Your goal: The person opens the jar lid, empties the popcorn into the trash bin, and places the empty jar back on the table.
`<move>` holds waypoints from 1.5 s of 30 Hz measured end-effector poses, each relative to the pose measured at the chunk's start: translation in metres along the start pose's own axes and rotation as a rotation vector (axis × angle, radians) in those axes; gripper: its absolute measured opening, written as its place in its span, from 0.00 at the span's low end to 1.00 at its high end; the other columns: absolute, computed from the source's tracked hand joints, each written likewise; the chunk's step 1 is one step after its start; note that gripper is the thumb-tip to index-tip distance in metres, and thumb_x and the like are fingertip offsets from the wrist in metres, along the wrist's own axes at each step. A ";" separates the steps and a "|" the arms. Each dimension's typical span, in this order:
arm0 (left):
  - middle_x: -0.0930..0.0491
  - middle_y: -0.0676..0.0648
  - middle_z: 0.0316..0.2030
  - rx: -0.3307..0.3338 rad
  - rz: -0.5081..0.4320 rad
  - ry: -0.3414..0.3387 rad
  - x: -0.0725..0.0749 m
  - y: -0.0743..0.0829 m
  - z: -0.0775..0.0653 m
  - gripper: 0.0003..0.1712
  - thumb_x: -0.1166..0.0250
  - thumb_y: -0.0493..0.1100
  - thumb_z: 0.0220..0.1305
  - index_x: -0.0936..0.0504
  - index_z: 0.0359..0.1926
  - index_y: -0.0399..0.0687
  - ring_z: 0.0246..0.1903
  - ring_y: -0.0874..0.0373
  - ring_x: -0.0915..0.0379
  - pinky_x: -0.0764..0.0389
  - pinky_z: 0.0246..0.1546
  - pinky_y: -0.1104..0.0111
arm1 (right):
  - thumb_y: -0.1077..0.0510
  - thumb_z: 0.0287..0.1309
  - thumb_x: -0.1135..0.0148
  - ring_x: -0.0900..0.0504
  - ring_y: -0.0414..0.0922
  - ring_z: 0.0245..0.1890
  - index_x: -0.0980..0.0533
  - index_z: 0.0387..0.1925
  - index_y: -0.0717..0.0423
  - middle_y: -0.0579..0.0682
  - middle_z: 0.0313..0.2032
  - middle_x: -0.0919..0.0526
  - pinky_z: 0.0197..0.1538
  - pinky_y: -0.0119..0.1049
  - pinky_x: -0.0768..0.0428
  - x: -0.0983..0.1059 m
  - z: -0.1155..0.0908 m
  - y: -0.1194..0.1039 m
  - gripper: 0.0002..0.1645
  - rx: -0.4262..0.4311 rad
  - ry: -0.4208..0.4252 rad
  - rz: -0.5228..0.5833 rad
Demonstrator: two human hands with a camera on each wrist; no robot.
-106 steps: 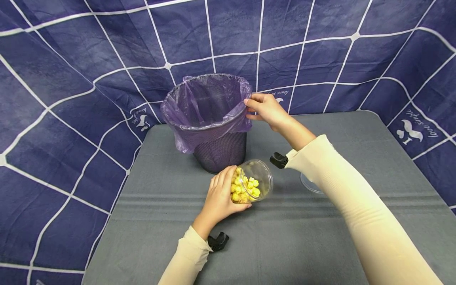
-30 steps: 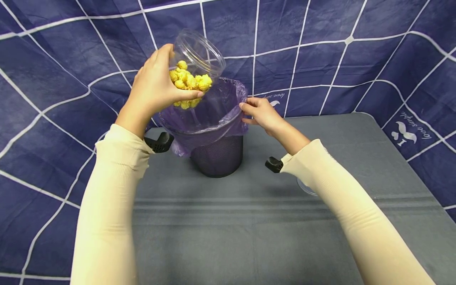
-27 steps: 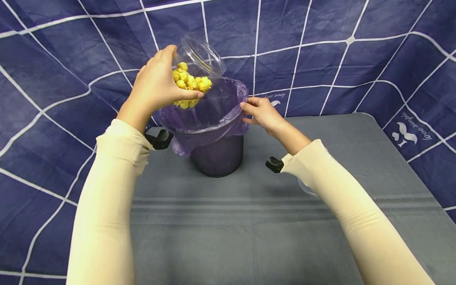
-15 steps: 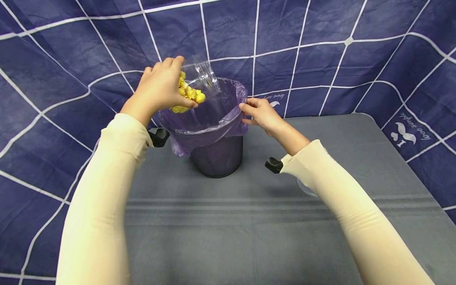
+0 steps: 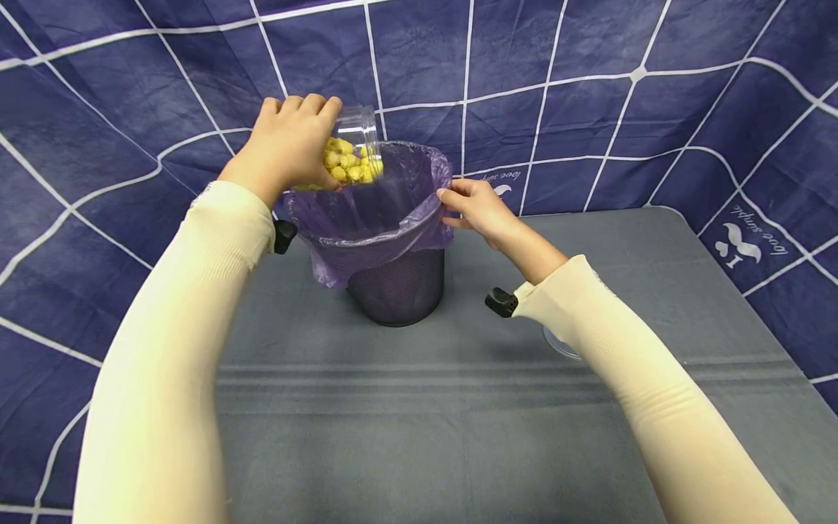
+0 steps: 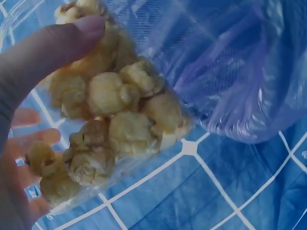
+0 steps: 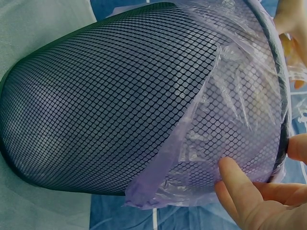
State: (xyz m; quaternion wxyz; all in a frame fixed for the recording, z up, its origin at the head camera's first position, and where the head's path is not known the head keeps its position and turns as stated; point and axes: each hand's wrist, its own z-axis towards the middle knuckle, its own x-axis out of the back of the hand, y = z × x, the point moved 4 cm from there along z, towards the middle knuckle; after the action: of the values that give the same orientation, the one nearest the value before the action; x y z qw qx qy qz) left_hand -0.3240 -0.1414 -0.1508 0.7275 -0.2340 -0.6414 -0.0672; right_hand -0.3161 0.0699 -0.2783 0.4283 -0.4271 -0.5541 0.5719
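Note:
My left hand (image 5: 288,142) grips a clear plastic jar (image 5: 358,120) tipped on its side, its mouth facing right above the bin's opening. Yellow popcorn (image 5: 350,169) lies along the jar's lower wall up to the mouth. In the left wrist view the thumb crosses the jar over the popcorn (image 6: 108,93). Below it stands a black mesh bin (image 5: 399,291) lined with a purple plastic bag (image 5: 363,262) folded over the rim. At the bin's right side my right hand (image 5: 481,207) pinches the lined rim, with thumb at the edge and fingers (image 7: 237,184) against the outside.
A clear round lid (image 5: 559,343) lies on the grey cloth-covered table (image 5: 406,437), partly hidden by the right sleeve (image 5: 602,327). A blue gridded curtain (image 5: 589,44) hangs close behind the bin and along both sides.
Over the span, my left hand has lifted the jar from the table's middle to above the bin. Lately it dipped slightly and turned nearer to level. My right hand has stayed at the rim.

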 end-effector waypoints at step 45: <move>0.41 0.39 0.60 -0.441 0.767 0.503 0.000 0.025 -0.014 0.26 0.62 0.31 0.61 0.39 0.61 0.43 0.61 0.46 0.50 0.65 0.63 0.57 | 0.61 0.63 0.53 0.26 0.44 0.44 0.34 0.51 0.75 0.54 0.40 0.28 0.45 0.35 0.25 0.000 0.000 0.001 0.21 -0.005 -0.007 0.017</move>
State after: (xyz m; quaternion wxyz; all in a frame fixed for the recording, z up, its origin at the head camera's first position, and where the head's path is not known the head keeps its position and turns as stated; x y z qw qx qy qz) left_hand -0.3016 -0.1254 -0.1584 0.7651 -0.5772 -0.2849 0.0168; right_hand -0.3165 0.0698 -0.2794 0.4205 -0.4307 -0.5535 0.5757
